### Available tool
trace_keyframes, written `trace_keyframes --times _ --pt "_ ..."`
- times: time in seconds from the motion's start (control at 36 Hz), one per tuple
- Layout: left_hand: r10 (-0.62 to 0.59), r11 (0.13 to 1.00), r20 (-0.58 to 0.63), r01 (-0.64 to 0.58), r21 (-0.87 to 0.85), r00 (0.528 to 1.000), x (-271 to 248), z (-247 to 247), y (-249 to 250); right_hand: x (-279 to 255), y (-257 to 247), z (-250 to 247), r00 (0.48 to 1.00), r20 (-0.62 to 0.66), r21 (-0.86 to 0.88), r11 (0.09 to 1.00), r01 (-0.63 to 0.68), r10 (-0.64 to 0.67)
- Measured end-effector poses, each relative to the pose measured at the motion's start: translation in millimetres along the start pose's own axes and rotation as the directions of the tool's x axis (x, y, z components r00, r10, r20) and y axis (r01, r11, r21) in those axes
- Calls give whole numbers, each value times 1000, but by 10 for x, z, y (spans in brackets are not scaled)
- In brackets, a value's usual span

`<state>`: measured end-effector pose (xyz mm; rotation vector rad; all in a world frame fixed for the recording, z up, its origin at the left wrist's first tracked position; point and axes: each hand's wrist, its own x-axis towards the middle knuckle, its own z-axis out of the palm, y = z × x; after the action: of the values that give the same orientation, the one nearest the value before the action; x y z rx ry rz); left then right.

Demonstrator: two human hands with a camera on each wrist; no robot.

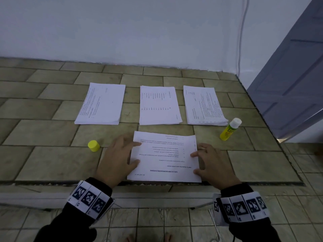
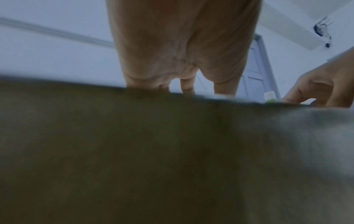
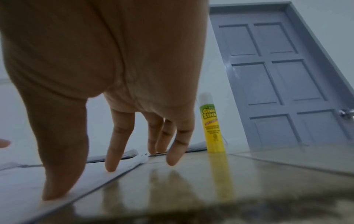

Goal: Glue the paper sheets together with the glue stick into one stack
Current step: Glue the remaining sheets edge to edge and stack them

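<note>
A printed paper sheet (image 1: 164, 158) lies flat near the front edge of the tiled ledge (image 1: 52, 133). My left hand (image 1: 120, 156) rests with spread fingers on its left edge. My right hand (image 1: 208, 159) presses straight fingertips (image 3: 111, 165) on its right edge. Behind it lie three paper piles: left (image 1: 101, 106), middle (image 1: 160, 105), right (image 1: 203, 106). The yellow glue stick (image 1: 229, 129) (image 3: 211, 125) stands upright, uncapped, right of the right pile. Its yellow cap (image 1: 93, 145) sits left of my left hand. The left wrist view is mostly blocked by the ledge.
A white wall (image 1: 139, 28) rises behind the ledge, with a thin cable (image 1: 242, 35) running down it. A grey panelled door (image 1: 293, 75) (image 3: 272, 75) stands at the right. The ledge drops at its front edge to a tiled floor (image 1: 157, 222).
</note>
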<state>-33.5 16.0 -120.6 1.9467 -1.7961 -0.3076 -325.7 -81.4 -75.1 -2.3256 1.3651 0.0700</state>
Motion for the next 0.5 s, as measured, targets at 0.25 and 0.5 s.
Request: trace_keyframes --times 0.25,0.5 --pt "7 976 113 -31 215 994 65 272 74 1 -172 -56 999 28 -121 992 -36 39" --pt "2 957 84 -27 290 996 43 379 21 47 -394 92 998 -39 -188 982 34 -42"
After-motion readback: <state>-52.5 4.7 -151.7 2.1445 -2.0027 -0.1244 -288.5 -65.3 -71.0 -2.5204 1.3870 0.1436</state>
